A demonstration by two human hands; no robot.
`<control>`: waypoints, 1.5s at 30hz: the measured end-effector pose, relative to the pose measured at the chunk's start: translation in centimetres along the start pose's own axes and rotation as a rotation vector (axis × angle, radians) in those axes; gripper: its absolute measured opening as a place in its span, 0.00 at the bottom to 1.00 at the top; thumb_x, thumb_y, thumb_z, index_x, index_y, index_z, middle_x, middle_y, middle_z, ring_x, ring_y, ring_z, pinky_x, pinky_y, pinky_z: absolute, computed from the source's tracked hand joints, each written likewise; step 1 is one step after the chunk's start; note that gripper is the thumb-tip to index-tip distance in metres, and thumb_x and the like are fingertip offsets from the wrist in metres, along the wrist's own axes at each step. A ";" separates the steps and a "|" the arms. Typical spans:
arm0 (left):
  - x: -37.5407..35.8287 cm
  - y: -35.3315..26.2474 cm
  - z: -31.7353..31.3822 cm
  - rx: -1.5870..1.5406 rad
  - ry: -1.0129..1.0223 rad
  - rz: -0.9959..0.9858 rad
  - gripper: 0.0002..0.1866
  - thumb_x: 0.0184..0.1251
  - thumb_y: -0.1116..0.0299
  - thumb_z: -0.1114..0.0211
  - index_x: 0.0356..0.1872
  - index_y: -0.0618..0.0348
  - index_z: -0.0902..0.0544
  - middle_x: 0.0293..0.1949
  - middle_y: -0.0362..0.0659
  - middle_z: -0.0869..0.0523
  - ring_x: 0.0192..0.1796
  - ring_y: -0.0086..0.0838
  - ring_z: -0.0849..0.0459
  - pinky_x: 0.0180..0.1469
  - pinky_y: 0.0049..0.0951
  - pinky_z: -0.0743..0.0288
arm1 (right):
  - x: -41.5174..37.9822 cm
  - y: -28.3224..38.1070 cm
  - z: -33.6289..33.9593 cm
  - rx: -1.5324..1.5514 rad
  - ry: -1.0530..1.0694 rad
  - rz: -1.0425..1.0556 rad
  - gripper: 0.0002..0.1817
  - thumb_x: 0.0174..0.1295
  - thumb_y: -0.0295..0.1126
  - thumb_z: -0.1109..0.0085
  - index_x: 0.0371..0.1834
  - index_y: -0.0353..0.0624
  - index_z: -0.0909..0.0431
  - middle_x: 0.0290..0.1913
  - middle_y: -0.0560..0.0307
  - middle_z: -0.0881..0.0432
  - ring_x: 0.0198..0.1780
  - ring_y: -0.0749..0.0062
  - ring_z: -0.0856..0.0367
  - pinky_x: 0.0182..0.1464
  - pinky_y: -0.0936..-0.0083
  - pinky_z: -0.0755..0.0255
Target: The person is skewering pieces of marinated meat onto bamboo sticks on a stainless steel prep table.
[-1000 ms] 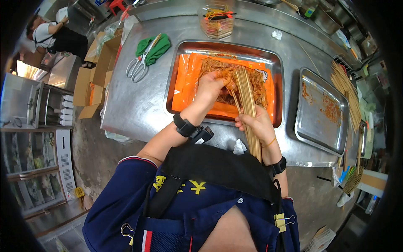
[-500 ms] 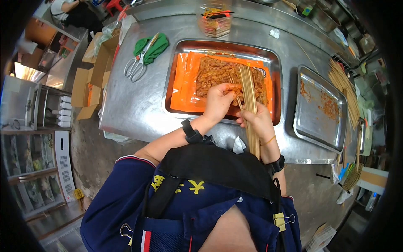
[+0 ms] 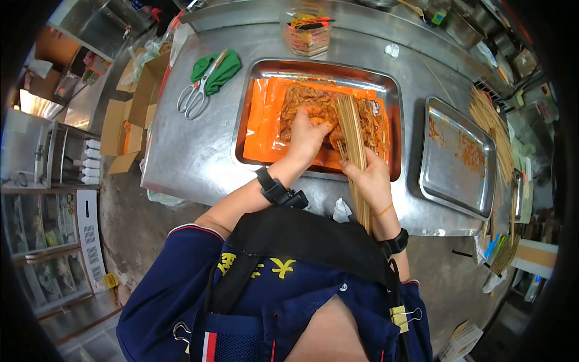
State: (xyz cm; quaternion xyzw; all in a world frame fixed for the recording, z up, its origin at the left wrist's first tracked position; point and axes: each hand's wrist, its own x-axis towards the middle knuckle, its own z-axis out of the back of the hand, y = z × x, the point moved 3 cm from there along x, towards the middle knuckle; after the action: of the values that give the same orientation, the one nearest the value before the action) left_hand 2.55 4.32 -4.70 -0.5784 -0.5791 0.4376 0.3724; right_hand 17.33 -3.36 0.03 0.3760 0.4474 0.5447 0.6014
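Note:
A thick bundle of bamboo skewers (image 3: 351,123) is gripped in my right hand (image 3: 369,176), its upper end slanting over the marinated meat slices (image 3: 298,95). My left hand (image 3: 307,137) reaches onto the meat from the front, thumb and fingers apart, fingertips stained with red-orange sauce. The slices lie heaped on an orange plastic bag (image 3: 258,130) inside a deep steel tray (image 3: 241,148). Close to my right fingertips, a few skewer ends show beside the bundle near the tray's front rim.
Scissors (image 3: 196,96) rest on a green cloth (image 3: 224,75) at the left. A second steel tray (image 3: 449,181) with sauce scraps sits right, beside more loose skewers (image 3: 491,123). A clear container (image 3: 306,39) stands at the back. Crumpled tissue (image 3: 342,210) lies near the front edge.
My left hand has moved away from the skewers, up and left onto the meat, and its fingers have spread. My right hand keeps the bundle in nearly the same place.

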 end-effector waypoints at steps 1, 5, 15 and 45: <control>-0.3 -0.9 -0.3 -0.055 0.036 0.085 0.07 0.58 0.80 0.42 0.39 0.66 0.24 0.35 0.44 0.18 0.33 0.22 0.19 0.34 0.20 0.24 | -0.1 0.2 0.0 0.023 0.001 -0.015 0.14 0.48 0.28 0.40 0.39 0.33 0.23 0.33 0.55 0.20 0.31 0.72 0.21 0.36 0.78 0.28; -0.9 -2.5 -0.8 -0.129 0.083 0.241 0.07 0.60 0.78 0.42 0.38 0.67 0.24 0.33 0.43 0.18 0.30 0.24 0.19 0.31 0.21 0.24 | -0.1 1.2 0.4 -0.016 -0.014 0.067 0.11 0.47 0.27 0.41 0.35 0.35 0.21 0.33 0.60 0.23 0.33 0.76 0.24 0.39 0.80 0.31; 0.7 -1.5 -2.0 0.006 0.029 0.259 0.04 0.57 0.75 0.39 0.30 0.65 0.19 0.24 0.40 0.19 0.23 0.20 0.25 0.24 0.20 0.33 | 0.2 2.2 1.0 -0.095 -0.049 0.147 0.11 0.46 0.27 0.41 0.33 0.35 0.22 0.30 0.57 0.24 0.32 0.70 0.25 0.39 0.77 0.31; -0.7 -2.4 0.9 0.034 0.258 0.284 0.09 0.65 0.64 0.42 0.32 0.59 0.22 0.27 0.38 0.19 0.28 0.19 0.21 0.29 0.17 0.30 | 1.0 -0.1 -0.6 0.535 0.205 -0.236 0.13 0.58 0.27 0.46 0.44 0.32 0.28 0.37 0.49 0.20 0.36 0.69 0.18 0.38 0.77 0.22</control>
State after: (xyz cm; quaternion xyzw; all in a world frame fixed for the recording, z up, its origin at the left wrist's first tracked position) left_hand 0.91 3.71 -2.70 -0.6991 -0.4318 0.4176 0.3877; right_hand 16.77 -2.38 -0.37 0.4097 0.6738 0.3689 0.4919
